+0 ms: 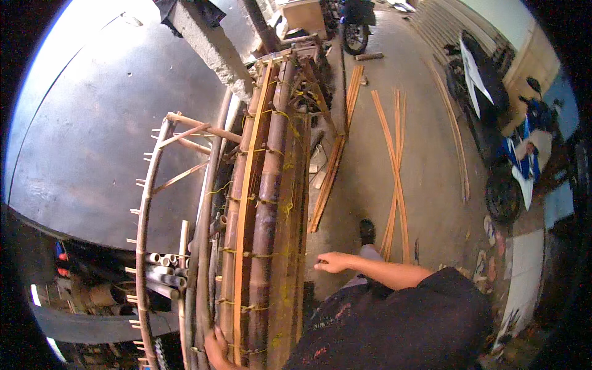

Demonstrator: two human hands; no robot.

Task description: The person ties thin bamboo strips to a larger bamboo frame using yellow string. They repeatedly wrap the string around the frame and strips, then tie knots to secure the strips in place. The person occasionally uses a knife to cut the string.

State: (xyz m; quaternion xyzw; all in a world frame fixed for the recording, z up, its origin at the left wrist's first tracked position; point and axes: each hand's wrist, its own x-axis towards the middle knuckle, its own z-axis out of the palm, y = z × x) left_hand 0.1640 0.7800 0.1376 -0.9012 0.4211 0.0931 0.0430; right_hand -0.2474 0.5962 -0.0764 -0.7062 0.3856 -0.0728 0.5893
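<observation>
Fingers of the left hand point(217, 349) curl around the near end of a tied bamboo frame point(265, 203) — gripping it. Right hand point(332, 262) hovers beside the frame's right edge, fingers loosely pinched, apparently empty. Likely steadying step; next comes a firmer two-handed hold. Bamboo strips point(394, 179) lie on the floor.
</observation>
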